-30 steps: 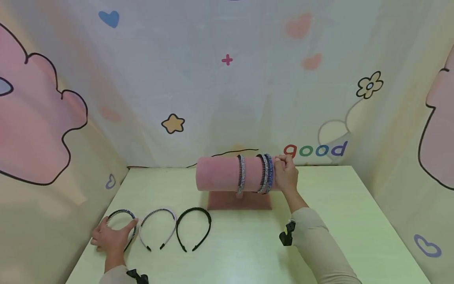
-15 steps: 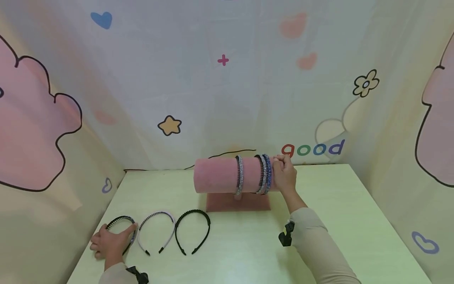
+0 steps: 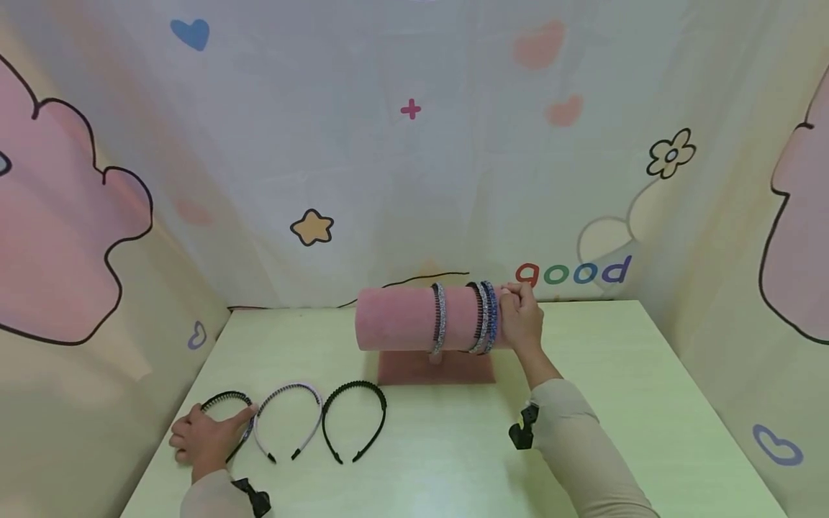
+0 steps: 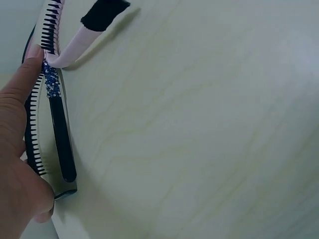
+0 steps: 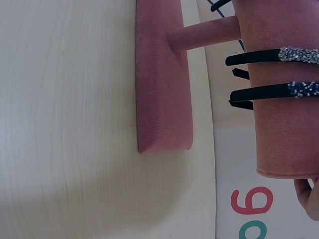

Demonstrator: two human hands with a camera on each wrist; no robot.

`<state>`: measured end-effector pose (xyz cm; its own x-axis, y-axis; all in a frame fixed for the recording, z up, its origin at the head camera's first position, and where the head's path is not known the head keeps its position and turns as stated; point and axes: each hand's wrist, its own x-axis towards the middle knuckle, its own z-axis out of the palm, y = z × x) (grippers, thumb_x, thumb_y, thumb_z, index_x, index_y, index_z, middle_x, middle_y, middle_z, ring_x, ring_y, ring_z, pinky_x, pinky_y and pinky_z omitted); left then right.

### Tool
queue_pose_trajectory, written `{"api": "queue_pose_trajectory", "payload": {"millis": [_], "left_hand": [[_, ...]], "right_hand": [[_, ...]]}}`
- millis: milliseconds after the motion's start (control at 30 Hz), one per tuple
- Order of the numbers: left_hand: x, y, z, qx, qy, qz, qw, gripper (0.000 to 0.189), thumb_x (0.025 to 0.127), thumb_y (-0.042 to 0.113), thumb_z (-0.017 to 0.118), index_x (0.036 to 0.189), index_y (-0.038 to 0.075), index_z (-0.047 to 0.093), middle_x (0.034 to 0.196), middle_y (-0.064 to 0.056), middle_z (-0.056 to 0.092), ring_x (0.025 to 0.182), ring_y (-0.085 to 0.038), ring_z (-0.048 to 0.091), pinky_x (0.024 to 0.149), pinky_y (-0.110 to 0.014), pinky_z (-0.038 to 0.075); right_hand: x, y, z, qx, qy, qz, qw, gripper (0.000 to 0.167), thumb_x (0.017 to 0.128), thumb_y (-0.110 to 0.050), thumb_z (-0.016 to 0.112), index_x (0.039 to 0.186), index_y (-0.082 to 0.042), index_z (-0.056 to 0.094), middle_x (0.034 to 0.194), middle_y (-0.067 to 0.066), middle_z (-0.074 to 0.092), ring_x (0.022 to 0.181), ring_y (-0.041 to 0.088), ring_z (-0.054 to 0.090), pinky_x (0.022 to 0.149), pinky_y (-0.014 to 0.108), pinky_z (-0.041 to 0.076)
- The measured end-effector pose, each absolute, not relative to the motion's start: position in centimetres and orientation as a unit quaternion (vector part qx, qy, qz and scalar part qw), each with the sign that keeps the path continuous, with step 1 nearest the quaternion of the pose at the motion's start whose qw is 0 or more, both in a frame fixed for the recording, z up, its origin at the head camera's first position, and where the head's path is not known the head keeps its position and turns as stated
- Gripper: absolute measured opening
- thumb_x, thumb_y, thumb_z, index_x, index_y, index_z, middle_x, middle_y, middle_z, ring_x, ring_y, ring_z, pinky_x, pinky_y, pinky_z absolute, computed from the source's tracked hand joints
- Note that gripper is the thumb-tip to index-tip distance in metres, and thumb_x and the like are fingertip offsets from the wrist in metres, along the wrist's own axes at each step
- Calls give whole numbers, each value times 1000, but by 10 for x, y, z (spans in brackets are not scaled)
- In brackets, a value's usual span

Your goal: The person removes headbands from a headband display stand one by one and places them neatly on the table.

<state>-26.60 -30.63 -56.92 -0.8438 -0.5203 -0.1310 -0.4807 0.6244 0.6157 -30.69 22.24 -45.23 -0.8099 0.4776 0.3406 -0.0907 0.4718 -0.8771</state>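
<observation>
My left hand (image 3: 207,437) spans the leftmost headband (image 3: 227,395), black with teeth, thumb at its right arm and fingers at its left. In the left wrist view, blue and silver glitter covers part of this black headband (image 4: 61,134); a lavender headband (image 4: 77,47) overlaps it. My right hand (image 3: 523,316) grips the right end of a pink plush roll display stand (image 3: 395,320). Around the roll sit a silver glitter headband (image 3: 441,316), another silver one (image 3: 482,316) and a blue one (image 3: 491,316). Only part of the right hand's fingers (image 5: 311,201) shows in the right wrist view.
The lavender headband (image 3: 288,387) and a braided black headband (image 3: 354,385) lie in a row on the pale table (image 3: 447,453), right of the left hand. The stand's flat pink base (image 3: 437,370) rests near the back. A printed cloth backdrop (image 3: 363,144) encloses the table.
My left hand has shifted slightly right with the leftmost headband, now close against the lavender one. My right hand stays on the roll's end. The head view sways a little.
</observation>
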Motion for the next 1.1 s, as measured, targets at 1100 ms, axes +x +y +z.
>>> {"api": "queue_pose_trajectory", "payload": {"millis": [1100], "left_hand": [[-269, -295, -562, 262, -901, -343, 40, 112, 68, 57, 73, 146, 1, 16, 142, -30, 9, 129, -48, 3, 94, -67, 1]], "right_hand": [[-305, 224, -450, -116, -811, 498, 285, 27, 89, -30, 48, 104, -10, 59, 118, 12, 60, 102, 35, 56, 83, 49, 41]]}}
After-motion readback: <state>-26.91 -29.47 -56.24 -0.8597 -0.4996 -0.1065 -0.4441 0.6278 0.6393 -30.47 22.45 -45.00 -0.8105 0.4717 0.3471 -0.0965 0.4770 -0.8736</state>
